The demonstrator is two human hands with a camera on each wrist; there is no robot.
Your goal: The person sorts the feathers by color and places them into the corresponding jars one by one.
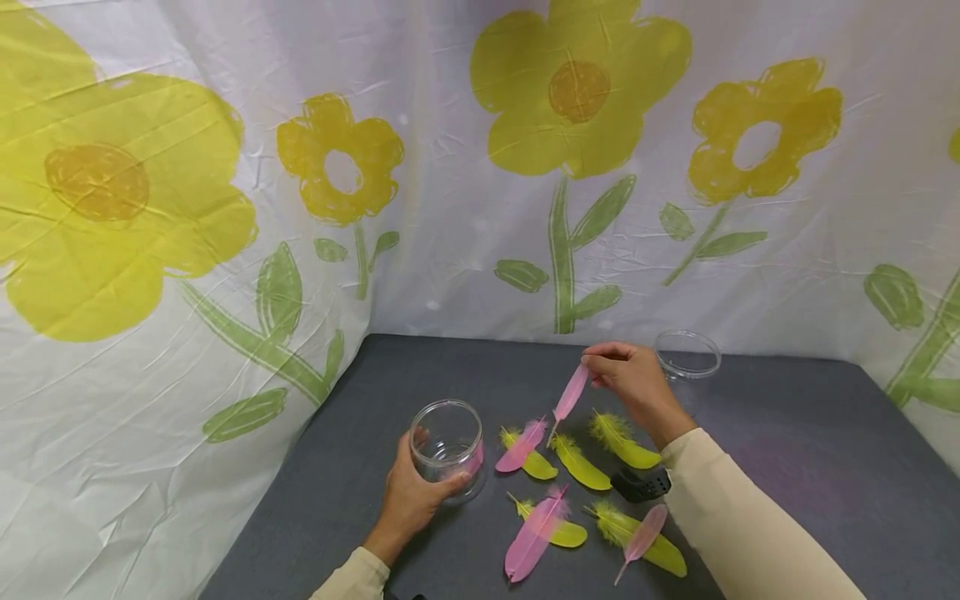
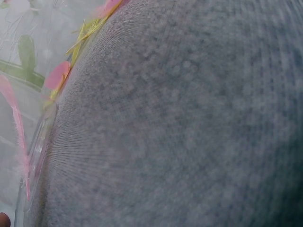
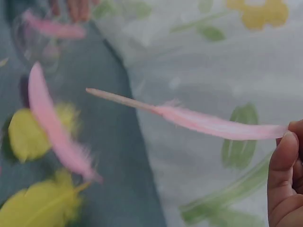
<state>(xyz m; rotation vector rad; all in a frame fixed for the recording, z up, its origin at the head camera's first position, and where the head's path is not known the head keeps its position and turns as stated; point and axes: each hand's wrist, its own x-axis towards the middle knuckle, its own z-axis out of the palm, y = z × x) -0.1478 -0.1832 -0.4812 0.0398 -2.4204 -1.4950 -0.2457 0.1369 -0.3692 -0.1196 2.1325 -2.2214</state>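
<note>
There are 5 curved yellow feathers (image 1: 583, 468) and 4 slender pink feathers (image 1: 531, 542) outside 1 clear, round, open-topped jar (image 1: 447, 450), with at least 1 more pink feather (image 3: 56, 29) inside. 1 clear round lid (image 1: 693, 373), 1 bare left hand (image 1: 412, 496) and 1 bare right hand (image 1: 636, 383) also show.

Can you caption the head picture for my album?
Right hand pinches a slender pink feather near fluffy yellow feathers; left hand holds a clear round jar.

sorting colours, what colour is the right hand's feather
Pink feather; shows best in right wrist view.

Blurred jar (image 3: 37, 47), pink feather (image 3: 56, 29) perhaps inside.
</note>
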